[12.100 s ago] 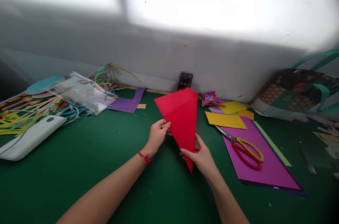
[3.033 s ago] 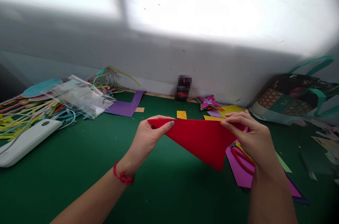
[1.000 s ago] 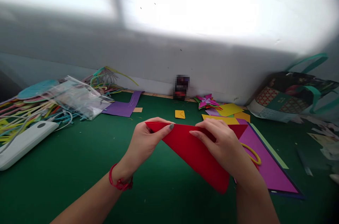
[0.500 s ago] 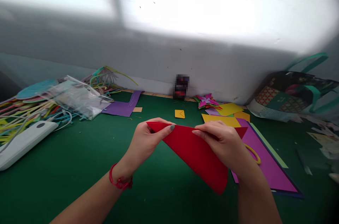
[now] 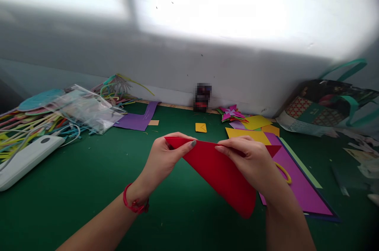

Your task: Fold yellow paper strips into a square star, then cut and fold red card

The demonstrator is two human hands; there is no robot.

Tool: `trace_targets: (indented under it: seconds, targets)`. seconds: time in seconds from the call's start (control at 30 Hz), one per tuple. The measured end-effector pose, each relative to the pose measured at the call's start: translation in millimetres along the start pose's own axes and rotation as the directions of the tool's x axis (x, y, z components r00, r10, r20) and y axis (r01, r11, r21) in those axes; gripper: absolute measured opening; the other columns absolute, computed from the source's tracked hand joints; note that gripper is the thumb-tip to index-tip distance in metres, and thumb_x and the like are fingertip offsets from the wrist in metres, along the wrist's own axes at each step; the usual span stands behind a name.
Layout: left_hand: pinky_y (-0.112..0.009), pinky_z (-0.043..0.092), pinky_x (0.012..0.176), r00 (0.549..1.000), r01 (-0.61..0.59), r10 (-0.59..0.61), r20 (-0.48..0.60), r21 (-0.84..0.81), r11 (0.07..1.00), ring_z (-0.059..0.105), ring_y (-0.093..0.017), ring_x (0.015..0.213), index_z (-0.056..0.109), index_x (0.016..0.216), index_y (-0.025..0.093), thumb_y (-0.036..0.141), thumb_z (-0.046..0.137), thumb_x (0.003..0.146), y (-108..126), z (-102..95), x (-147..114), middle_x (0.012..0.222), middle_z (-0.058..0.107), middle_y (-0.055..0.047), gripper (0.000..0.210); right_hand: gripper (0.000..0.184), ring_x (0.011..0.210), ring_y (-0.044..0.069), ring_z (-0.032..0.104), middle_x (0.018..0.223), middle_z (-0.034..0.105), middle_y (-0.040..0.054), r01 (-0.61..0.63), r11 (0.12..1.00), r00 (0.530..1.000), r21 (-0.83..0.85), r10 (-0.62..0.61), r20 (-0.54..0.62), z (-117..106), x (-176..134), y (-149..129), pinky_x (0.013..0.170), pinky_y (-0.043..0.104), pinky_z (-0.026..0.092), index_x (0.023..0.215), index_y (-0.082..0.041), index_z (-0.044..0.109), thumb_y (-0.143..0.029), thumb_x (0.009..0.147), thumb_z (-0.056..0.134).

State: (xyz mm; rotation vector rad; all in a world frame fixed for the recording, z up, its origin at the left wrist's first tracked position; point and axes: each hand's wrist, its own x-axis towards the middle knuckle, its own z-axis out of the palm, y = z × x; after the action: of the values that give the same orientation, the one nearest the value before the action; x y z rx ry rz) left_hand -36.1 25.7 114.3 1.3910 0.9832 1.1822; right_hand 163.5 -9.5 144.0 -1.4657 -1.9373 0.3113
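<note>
Firmly, the left hand point(image 5: 166, 160) and right hand point(image 5: 251, 160) pinch the red paper point(image 5: 217, 172) along its top edge, thumbs closed against fingers — it hangs between them over the green table point(image 5: 171, 223), that edge running left to right. Beyond, faint marks on the purple paper point(image 5: 132, 121) — too small to read.

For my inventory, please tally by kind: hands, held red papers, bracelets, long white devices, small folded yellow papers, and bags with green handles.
Left hand, right hand: 2
Red paper: 1
Bracelet: 1
White device: 1
Small yellow paper: 1
Green-handled bag: 1
Total: 7
</note>
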Motion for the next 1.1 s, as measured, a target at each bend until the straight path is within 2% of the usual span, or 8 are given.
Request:
trace_targets:
  seconds: [0.17,0.43,0.7,0.8,0.9,1.0,1.1]
  targets:
    - [-0.022,0.048,0.058,1.0,0.002,-0.002,-0.012,0.022,1.0,0.061,-0.018,0.073,0.068,0.077,0.019,0.033,0.064,0.072,0.9,0.7,-0.3,0.076,0.067,-0.003,0.015,0.017,0.078,0.019,0.062,0.084,0.069,0.0001,0.019,1.0,1.0,0.007,-0.02,0.023,-0.7,-0.1,1.3,0.064,0.027,0.048,0.086,-0.028,0.068,-0.03,0.084,0.051]
    - [-0.021,0.047,0.057,1.0,0.003,-0.002,-0.011,0.036,0.999,0.061,-0.016,0.072,0.068,0.076,0.02,0.033,0.064,0.072,-0.7,0.2,0.2,0.075,0.067,-0.002,0.014,0.02,0.066,0.016,0.063,0.08,0.07,-0.0002,0.0,0.997,0.998,0.075,-0.004,0.056,-1.2,-1.1,1.5,0.05,0.022,0.047,0.085,-0.026,0.068,-0.029,0.085,0.049]
    - [-0.022,0.05,0.062,0.992,0.058,-0.056,0.112,-0.021,0.998,0.063,-0.018,0.077,0.067,0.084,0.019,0.035,0.062,0.074,4.1,-0.9,0.5,0.083,0.068,-0.004,0.02,0.018,0.065,0.017,0.063,0.076,0.07,-0.0006,-0.007,0.997,0.999,0.078,0.003,0.05,-4.1,-1.2,3.9,0.052,0.023,0.049,0.081,-0.025,0.069,-0.029,0.084,0.051]
    - [-0.027,0.053,0.068,0.994,0.069,-0.058,0.09,-0.126,0.99,0.064,-0.02,0.08,0.065,0.092,0.018,0.039,0.056,0.078,5.5,-4.0,1.2,0.088,0.068,-0.006,0.027,0.018,0.068,0.018,0.064,0.078,0.07,0.0007,0.003,0.998,1.0,0.056,-0.003,-0.009,-9.1,-2.5,6.1,0.054,0.025,0.05,0.082,-0.024,0.069,-0.03,0.083,0.052]
    - [-0.031,0.054,0.07,1.0,-0.001,0.006,0.025,-0.211,0.977,0.065,-0.02,0.079,0.064,0.092,0.018,0.039,0.053,0.081,7.6,-8.6,1.1,0.088,0.069,-0.006,0.026,0.016,0.071,0.02,0.065,0.081,0.07,0.0016,-0.009,1.0,0.997,-0.002,0.008,-0.082,-16.6,-7.6,5.9,0.056,0.027,0.051,0.083,-0.024,0.069,-0.03,0.081,0.054]
    - [-0.033,0.056,0.07,0.997,-0.071,0.071,-0.011,-0.209,0.975,0.066,-0.021,0.079,0.065,0.089,0.019,0.036,0.055,0.08,10.8,-11.3,0.1,0.086,0.069,-0.006,0.022,0.014,0.074,0.021,0.064,0.083,0.07,0.002,0.02,0.997,0.99,-0.073,-0.03,-0.14,-22.5,-12.7,6.1,0.061,0.03,0.051,0.084,-0.025,0.069,-0.03,0.08,0.056]
    - [-0.033,0.057,0.069,0.997,-0.071,0.073,0.001,-0.197,0.978,0.065,-0.021,0.079,0.065,0.088,0.018,0.034,0.057,0.078,11.5,-10.7,-0.4,0.084,0.069,-0.005,0.02,0.012,0.072,0.02,0.064,0.079,0.07,0.0013,0.091,0.985,0.976,-0.147,-0.118,-0.186,-24.7,-13.7,9.6,0.069,0.034,0.049,0.082,-0.025,0.069,-0.029,0.079,0.058]
